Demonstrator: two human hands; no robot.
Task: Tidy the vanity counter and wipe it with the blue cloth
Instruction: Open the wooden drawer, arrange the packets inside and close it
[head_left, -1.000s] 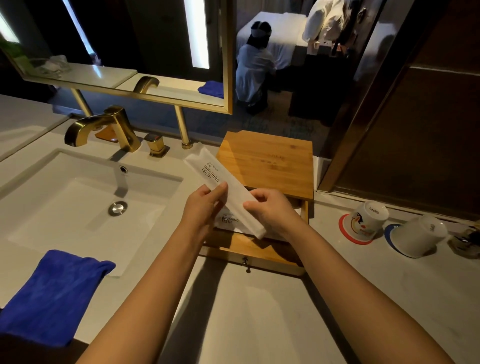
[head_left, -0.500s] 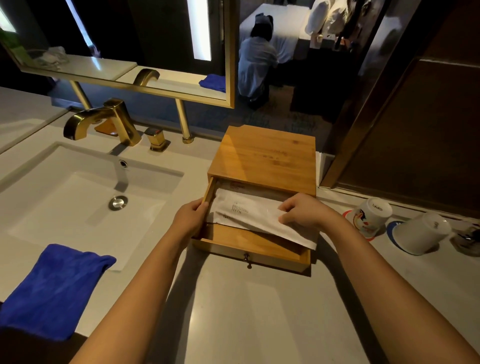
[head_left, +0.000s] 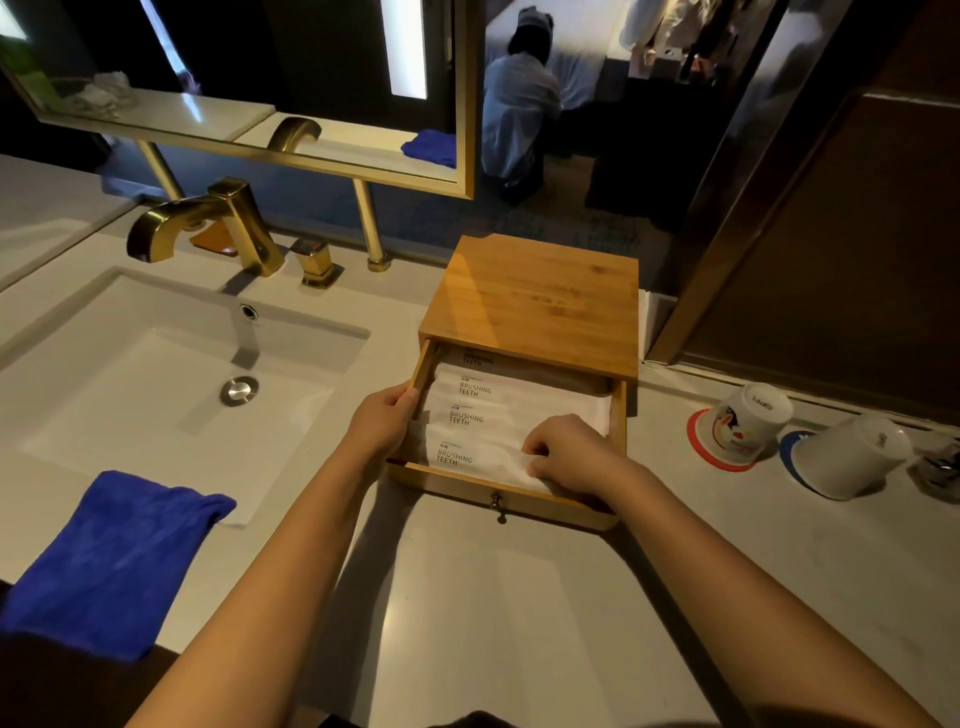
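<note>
Blue cloth (head_left: 109, 561) well left of both hands, left hand (head_left: 379, 423) gripping drawer (head_left: 498, 491), right hand (head_left: 571, 454) pinching packet (head_left: 478, 457).

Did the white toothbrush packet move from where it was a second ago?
Yes. The toothbrush packet went down from above the wooden box into its open drawer, lying flat at the front.

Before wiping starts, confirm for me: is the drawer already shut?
No. The drawer is pulled out of the box, with packets showing inside and both the left hand and right hand at it.
</note>
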